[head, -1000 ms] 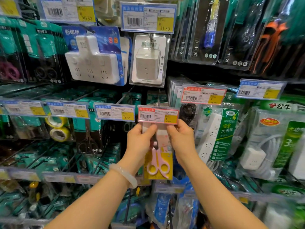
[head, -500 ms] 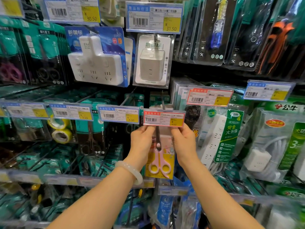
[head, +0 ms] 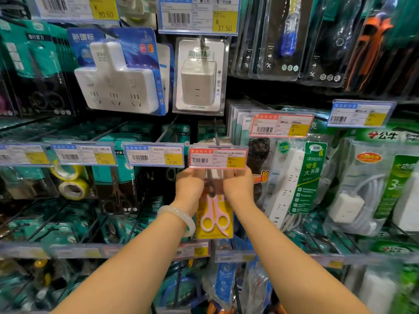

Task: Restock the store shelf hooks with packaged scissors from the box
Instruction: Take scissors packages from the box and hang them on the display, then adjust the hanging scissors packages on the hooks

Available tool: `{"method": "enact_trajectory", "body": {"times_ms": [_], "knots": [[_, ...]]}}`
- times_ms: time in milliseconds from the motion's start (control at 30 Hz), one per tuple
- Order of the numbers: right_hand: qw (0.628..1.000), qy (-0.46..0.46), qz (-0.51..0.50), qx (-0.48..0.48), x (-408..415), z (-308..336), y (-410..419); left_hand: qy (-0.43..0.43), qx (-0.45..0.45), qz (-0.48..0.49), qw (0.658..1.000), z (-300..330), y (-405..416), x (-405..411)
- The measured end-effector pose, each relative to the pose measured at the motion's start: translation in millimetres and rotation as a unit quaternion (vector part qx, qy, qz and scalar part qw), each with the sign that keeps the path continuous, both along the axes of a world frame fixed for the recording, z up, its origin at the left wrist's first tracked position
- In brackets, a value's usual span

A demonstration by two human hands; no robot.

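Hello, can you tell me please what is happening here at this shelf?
A person is restocking a store display. Both hands, the left hand and the right hand, hold the top of a yellow pack of pink-handled scissors just under a red price tag. The pack seems to be going onto the hook behind that tag; whether it already hangs there is hidden by the tag and fingers. Around it hang white socket adapters and power strips.

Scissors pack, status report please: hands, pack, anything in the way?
Left hand and right hand both grip the scissors pack at its top. Pack up at the hook, just under the red price tag. Tag covers the hook tip.
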State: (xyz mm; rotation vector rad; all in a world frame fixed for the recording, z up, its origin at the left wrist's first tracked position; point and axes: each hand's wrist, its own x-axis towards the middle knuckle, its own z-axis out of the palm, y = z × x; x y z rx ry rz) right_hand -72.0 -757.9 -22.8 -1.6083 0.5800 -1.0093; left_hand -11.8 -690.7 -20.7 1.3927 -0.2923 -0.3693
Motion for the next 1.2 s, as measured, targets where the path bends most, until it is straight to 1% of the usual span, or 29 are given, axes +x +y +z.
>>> {"method": "enact_trajectory", "body": {"times_ms": [67, 133, 200, 233, 333, 400, 433, 500, 533, 600, 667, 800, 833, 900, 933, 967, 1000, 1067, 1133, 1167, 1200], "knots": [[1.0, 0.017, -0.01, 0.002, -0.9, 2.3, 1.9, -0.041, 0.038, -0.01, 0.998, -7.2, -0.9, 3.7], [0.995, 0.076, -0.031, -0.065, -4.8, -1.2, 1.8, -0.112, 0.109, -0.021, 0.987, -18.3, 3.3, 6.7], [0.978, 0.162, -0.012, -0.13, -12.4, -10.7, 2.2, -0.197, 0.186, -0.04, 0.962, -31.8, 11.1, 10.7], [0.968, 0.208, 0.006, -0.143, -17.4, -16.5, 3.4, -0.225, 0.221, -0.056, 0.947, -36.1, 16.4, 10.8], [0.929, 0.323, 0.012, -0.178, -30.0, -29.5, 5.2, -0.263, 0.282, -0.091, 0.918, -40.1, 24.6, 9.8], [0.916, 0.348, -0.012, -0.2, -35.0, -31.7, 3.1, -0.263, 0.272, -0.117, 0.918, -40.0, 21.0, 8.3], [0.912, 0.353, -0.025, -0.21, -36.6, -31.0, 1.4, -0.247, 0.256, -0.132, 0.925, -41.4, 18.1, 7.8], [0.898, 0.368, -0.045, -0.237, -38.5, -31.0, -0.8, -0.183, 0.221, -0.143, 0.947, -44.6, 15.3, 6.1], [0.889, 0.379, -0.049, -0.252, -39.4, -32.6, -0.3, -0.16, 0.21, -0.124, 0.957, -48.6, 14.0, 8.2], [0.875, 0.398, -0.046, -0.271, -40.7, -39.0, 1.9, -0.154, 0.211, -0.057, 0.963, -56.1, 13.4, 14.0], [0.872, 0.408, -0.034, -0.27, -42.9, -49.9, 2.8, -0.176, 0.241, -0.007, 0.954, -60.8, 15.1, 16.3], [0.876, 0.416, -0.016, -0.243, -61.6, -65.5, 5.3, -0.225, 0.262, 0.049, 0.937, -61.2, 19.0, 0.0], [0.878, 0.418, -0.017, -0.234, -69.3, -69.8, 4.0, -0.255, 0.253, 0.068, 0.931, -62.7, 20.4, -11.3], [0.881, 0.423, -0.02, -0.214, -87.5, -80.0, 0.2, -0.339, 0.207, 0.08, 0.914, -72.8, 23.6, -42.3], [0.883, 0.42, -0.029, -0.206, -98.7, -84.8, -2.4, -0.388, 0.183, 0.057, 0.901, -80.2, 23.9, -59.3], [0.887, 0.414, -0.043, -0.201, -111.9, -89.7, -6.0, -0.442, 0.172, 0.012, 0.881, -88.7, 21.3, -75.4], [0.89, 0.407, -0.061, -0.198, -127.8, -92.9, -9.4, -0.492, 0.179, -0.047, 0.851, -95.6, 15.3, -91.0], [0.89, 0.404, -0.091, -0.191, -162.6, -101.9, -20.3, -0.565, 0.237, -0.161, 0.774, -110.6, -7.7, -119.9], [0.882, 0.421, -0.111, -0.179, -200.5, -112.8, -32.1, -0.622, 0.294, -0.261, 0.677, -121.2, -39.3, -149.9], [0.877, 0.432, -0.119, -0.173, -220.8, -118.0, -38.1, -0.633, 0.317, -0.306, 0.636, -122.1, -52.8, -168.1], [0.866, 0.454, -0.126, -0.165, -242.0, -120.5, -43.8, -0.638, 0.323, -0.34, 0.61, -122.9, -65.8, -187.2]]}}
